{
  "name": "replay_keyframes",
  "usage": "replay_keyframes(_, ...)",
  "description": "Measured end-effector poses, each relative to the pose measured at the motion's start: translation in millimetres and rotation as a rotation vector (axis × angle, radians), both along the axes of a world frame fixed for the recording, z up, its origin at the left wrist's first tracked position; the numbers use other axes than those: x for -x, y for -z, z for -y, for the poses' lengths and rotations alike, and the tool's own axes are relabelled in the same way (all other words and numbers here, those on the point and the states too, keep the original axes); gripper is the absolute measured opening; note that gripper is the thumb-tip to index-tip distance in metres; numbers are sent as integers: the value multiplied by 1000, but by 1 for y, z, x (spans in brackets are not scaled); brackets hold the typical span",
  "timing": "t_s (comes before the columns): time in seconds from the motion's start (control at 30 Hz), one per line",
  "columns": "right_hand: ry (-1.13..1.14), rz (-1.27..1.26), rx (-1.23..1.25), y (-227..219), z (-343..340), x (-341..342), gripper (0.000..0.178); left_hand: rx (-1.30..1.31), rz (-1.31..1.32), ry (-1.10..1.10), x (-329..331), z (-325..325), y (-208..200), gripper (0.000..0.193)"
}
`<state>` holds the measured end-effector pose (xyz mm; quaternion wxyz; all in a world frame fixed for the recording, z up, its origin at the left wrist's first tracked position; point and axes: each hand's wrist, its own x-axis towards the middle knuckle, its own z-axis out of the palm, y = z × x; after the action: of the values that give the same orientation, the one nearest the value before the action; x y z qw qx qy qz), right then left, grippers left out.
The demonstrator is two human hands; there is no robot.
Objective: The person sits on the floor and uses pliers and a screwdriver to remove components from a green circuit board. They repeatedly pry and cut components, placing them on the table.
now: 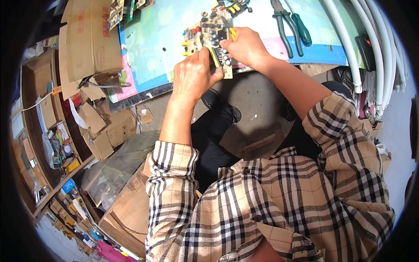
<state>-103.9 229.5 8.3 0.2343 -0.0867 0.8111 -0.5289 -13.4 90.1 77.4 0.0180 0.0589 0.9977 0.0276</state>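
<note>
My left hand (192, 74) is closed around the near left edge of a tan circuit board (192, 36) crowded with capacitors, coils and yellow parts. The board is tilted over the front edge of the table. In my right hand (249, 47) is a slim tool with a yellow handle (233, 33); its narrow tip lies against the upper right part of the board, and its exact kind is unclear. My right fingers also rest close to the row of small capacitors. A second board with yellow components (235, 8) lies just beyond.
Green-handled pliers (294, 37) and a green screwdriver (302, 29) lie right on the colourful table mat (152, 32). White hoses (342, 39) hang along the right edge. A cardboard box (94, 43) stands left, beside more circuit boards (115, 14). Wooden shelving (52, 87) holds clutter.
</note>
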Motion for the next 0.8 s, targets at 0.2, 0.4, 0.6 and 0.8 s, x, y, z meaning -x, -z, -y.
replay_keyframes(0.2, 9, -171, -20, -13, 2, -8, 27, -44, 60, -79, 2, -6, -11, 42)
replay_keyframes(0.4, -19, -205, -12, -18, 9, -14, 25, -67, 142, -112, 0, -4, -12, 37)
replay_keyframes(0.6, -42, -162, 1, -34, 8, -17, 26, -126, 180, -99, 1, 3, -16, 39)
replay_keyframes(0.8, -136, -235, 16, -44, 36, -16, 21, -235, 184, -185, -12, 27, -21, 48)
